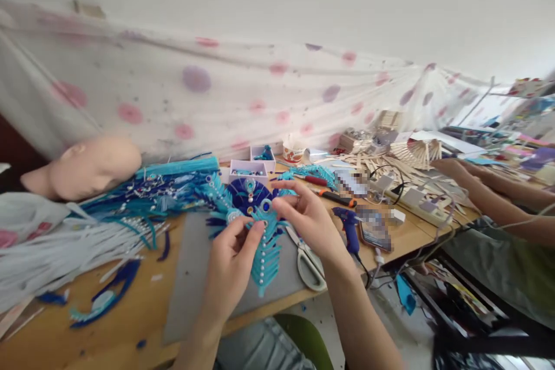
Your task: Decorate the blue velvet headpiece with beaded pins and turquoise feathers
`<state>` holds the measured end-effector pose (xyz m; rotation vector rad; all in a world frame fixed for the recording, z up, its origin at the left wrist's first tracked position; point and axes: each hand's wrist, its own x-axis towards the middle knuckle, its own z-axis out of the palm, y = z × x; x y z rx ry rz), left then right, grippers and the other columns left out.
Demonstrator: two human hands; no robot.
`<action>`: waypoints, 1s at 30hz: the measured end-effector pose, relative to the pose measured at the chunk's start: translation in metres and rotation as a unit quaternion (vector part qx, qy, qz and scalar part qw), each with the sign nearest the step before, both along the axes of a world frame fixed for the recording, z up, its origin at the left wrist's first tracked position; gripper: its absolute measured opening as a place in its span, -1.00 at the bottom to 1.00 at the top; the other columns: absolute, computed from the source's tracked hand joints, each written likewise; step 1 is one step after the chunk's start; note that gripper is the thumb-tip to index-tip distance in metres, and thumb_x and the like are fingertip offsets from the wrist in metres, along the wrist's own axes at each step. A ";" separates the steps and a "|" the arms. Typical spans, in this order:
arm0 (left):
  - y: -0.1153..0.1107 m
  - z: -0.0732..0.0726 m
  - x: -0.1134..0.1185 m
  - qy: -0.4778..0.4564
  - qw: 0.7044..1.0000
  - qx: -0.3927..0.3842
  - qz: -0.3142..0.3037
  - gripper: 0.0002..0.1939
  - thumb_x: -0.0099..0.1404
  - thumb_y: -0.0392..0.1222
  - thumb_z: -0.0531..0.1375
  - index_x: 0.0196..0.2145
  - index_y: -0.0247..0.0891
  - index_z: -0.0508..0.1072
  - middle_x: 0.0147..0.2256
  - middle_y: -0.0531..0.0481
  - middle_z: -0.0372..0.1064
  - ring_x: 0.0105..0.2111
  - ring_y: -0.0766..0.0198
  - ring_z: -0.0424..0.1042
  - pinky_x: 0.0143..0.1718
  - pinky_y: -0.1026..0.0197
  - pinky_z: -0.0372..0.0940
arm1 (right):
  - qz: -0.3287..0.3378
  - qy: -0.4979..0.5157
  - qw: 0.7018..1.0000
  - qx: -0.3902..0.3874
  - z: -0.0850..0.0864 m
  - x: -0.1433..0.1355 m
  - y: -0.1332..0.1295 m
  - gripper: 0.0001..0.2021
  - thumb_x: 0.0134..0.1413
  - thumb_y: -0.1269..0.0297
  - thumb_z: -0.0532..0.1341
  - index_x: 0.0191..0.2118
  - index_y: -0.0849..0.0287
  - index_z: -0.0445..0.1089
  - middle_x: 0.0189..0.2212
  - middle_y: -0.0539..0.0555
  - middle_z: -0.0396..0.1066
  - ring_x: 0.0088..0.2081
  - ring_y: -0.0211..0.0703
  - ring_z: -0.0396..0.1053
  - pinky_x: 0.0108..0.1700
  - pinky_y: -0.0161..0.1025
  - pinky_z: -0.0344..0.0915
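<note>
Turquoise and edged with fringe, a feather-shaped ornament [265, 260] has a row of pearls down its middle and a dark blue gem near its top. My left hand [234, 260] pinches it at the left side between thumb and fingers. At its top right, beside the gem, my right hand [306, 217] is closed with thumb and fingers at the edge; the exact contact is partly hidden. Behind both hands stands a dark blue headpiece [243, 191] with gems and turquoise feather pieces. White-handled scissors [310, 269] lie under my right wrist on a grey mat [186, 266].
A mannequin head [89, 167] lies at left, near blue strips [173, 185] and white strips [73, 248]. A blue glue gun [349, 228], a phone [375, 228] and a power strip [418, 202] with cables are at right. Another person's arms [498, 191] reach in there.
</note>
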<state>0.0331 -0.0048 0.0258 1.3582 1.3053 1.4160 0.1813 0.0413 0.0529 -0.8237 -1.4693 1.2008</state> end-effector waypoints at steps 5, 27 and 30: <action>-0.035 -0.031 -0.002 -0.028 0.996 0.003 0.088 -0.68 0.28 0.09 0.22 -0.44 -0.22 0.43 -0.57 0.13 0.33 -0.55 0.34 0.30 -0.53 0.36 0.21 | -0.061 -0.032 0.997 0.022 -0.053 -0.015 -0.049 -0.74 0.17 0.01 0.28 -0.23 0.11 0.48 -0.33 0.05 0.49 -0.30 -0.14 0.43 -0.24 -0.23 0.37; -0.060 -0.051 0.009 -0.058 0.989 -0.072 0.114 -0.70 0.27 0.07 0.23 -0.46 -0.20 0.45 -0.59 0.13 0.28 -0.56 0.32 0.26 -0.53 0.34 0.18 | -0.088 0.180 0.979 -0.048 -0.081 -0.026 -0.054 -0.69 0.16 0.06 0.34 -0.49 0.11 0.37 -0.35 0.05 0.54 -0.36 -0.20 0.37 -0.29 -0.27 0.28; -0.059 -0.055 0.007 -0.049 0.989 -0.077 0.113 -0.69 0.27 0.09 0.22 -0.44 -0.20 0.45 -0.59 0.12 0.26 -0.57 0.33 0.22 -0.54 0.32 0.16 | -0.079 0.234 0.964 -0.098 -0.082 -0.028 -0.048 -0.63 0.11 -0.01 0.36 -0.49 0.11 0.28 -0.54 -0.04 0.43 -0.60 -0.33 0.11 -0.51 -0.33 0.12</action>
